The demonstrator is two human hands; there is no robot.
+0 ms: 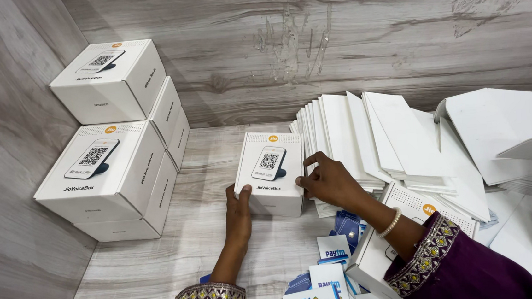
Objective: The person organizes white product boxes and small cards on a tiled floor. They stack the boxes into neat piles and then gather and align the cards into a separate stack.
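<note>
A small white box [270, 171] with a picture of a stand device on its lid sits on the pale wood-grain surface [161, 265] in the middle. My left hand [239, 212] grips its near left edge. My right hand [325, 179] presses against its right side, fingers spread on the edge. Both arms wear purple sleeves with embroidered cuffs, and a pearl bracelet circles the right wrist.
Stacked at the left wall are several identical white boxes [106, 171]. A leaning row of flat white cardboard blanks [353, 136] stands right of the held box, with more loose blanks [505, 130] beyond. Blue-and-white cards [330, 277] and another box [410, 211] lie near my right arm.
</note>
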